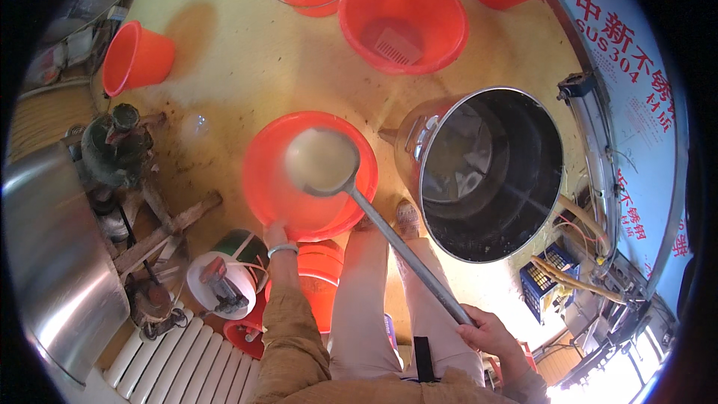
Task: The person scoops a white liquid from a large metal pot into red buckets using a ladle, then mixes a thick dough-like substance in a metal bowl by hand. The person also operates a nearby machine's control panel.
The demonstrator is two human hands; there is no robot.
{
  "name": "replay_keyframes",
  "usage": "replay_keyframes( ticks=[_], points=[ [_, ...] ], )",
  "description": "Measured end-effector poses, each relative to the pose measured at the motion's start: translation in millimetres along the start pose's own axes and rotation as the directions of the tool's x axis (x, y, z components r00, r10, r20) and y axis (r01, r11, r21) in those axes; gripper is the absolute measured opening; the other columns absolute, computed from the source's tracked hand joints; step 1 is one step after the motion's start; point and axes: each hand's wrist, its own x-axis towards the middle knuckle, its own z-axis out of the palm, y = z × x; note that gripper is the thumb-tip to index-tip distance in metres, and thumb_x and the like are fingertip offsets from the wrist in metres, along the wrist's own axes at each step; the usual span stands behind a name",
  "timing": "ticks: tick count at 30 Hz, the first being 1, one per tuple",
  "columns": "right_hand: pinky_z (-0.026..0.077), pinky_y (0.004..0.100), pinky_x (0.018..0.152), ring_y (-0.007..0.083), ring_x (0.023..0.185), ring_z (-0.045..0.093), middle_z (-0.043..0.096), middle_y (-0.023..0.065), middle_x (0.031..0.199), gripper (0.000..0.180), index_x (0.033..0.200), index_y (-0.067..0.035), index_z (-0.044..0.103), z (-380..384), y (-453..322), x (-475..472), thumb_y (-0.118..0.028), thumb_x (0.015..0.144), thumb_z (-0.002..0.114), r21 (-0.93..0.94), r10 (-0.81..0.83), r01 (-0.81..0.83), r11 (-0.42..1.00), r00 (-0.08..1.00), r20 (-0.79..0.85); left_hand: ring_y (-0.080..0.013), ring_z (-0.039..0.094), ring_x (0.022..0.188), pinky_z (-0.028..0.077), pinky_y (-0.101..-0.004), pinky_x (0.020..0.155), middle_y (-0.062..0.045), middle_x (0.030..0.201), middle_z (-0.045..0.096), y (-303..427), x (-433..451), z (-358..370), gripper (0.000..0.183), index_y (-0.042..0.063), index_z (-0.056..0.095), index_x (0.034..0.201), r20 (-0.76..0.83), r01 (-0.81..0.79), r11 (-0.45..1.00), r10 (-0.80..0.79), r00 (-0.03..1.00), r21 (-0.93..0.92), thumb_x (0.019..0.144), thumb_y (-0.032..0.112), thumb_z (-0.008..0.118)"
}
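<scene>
My right hand [483,330] grips the end of a long metal handle belonging to a large ladle [409,252]. The ladle's round bowl lies over a red plastic basin [364,146] and holds a pale, cloudy liquid [320,157]. At the basin's near left rim is my left hand [275,234], closed on the edge, its fingers partly blurred by haze. A bracelet circles that wrist. To the right of the basin stands a tall stainless steel drum [519,191], its mouth tilted toward me, with some liquid [460,157] at the bottom.
Red basins [404,17] and a red bucket [143,59] stand on the yellowish floor. A dirty motor-driven machine [118,146] is at left, near a white bucket [219,286] and slatted rack [168,356]. At right are a blue crate [549,280] and film-covered steel panel [634,84].
</scene>
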Motion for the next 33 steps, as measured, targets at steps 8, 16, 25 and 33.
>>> replay_keyframes(
  ticks=[8, 16, 25, 33],
  points=[
    [0.037, 0.019, 0.042, 0.0043, 0.047, 0.043, 0.047, -0.0039, 0.062, 0.046, 0.132, -0.005, 0.047, 8.8, -10.0, -56.9, -0.009, 0.087, 0.056, 0.025, -0.037, 0.037, 0.999, 0.999, -0.005, -0.0205, 0.059, 0.083, 0.051, -0.0321, 0.072, -0.006, 0.095, 0.059, 66.0, -98.8, -47.5, 0.047, 0.001, 0.054, 0.109, -0.016, -0.026, 1.0, 0.026, 1.0, 0.018, 0.063, -0.01, 0.052],
    [0.034, 0.0198, 0.035, 0.0052, 0.038, 0.04, 0.048, -0.0006, 0.058, 0.044, 0.129, -0.001, 0.047, 13.3, -2.3, -159.5, -0.006, 0.086, 0.052, 0.101, -0.128, 0.139, 0.985, 0.986, -0.11, -0.0252, 0.059, 0.093, 0.051, -0.0344, 0.08, -0.009, 0.107, 0.059, 157.3, -244.4, -68.2, 0.06, 0.0, 0.049, 0.119, 0.117, -0.12, 0.993, 0.117, 0.986, 0.016, 0.06, -0.013, 0.048],
    [0.032, 0.0199, 0.032, 0.005, 0.037, 0.042, 0.048, -0.0011, 0.056, 0.042, 0.129, -0.003, 0.046, -16.8, 37.9, -255.4, -0.008, 0.088, 0.052, 0.186, -0.155, 0.198, 0.962, 0.963, -0.222, -0.0212, 0.061, 0.091, 0.05, -0.0306, 0.08, -0.008, 0.101, 0.062, 221.9, -375.0, -38.0, 0.048, -0.002, 0.056, 0.11, 0.313, -0.256, 0.956, 0.201, 0.928, 0.145, 0.065, -0.014, 0.05],
    [0.033, 0.0202, 0.032, 0.0051, 0.036, 0.042, 0.047, -0.0012, 0.054, 0.036, 0.126, -0.001, 0.047, -59.3, 87.9, -284.5, -0.008, 0.091, 0.05, 0.272, -0.264, 0.329, 0.904, 0.932, -0.248, -0.019, 0.061, 0.091, 0.049, -0.029, 0.081, -0.01, 0.104, 0.063, 214.3, -429.9, 7.9, 0.034, -0.005, 0.057, 0.111, 0.405, -0.364, 0.911, 0.263, 0.876, 0.195, 0.077, -0.003, 0.062]
  ],
)
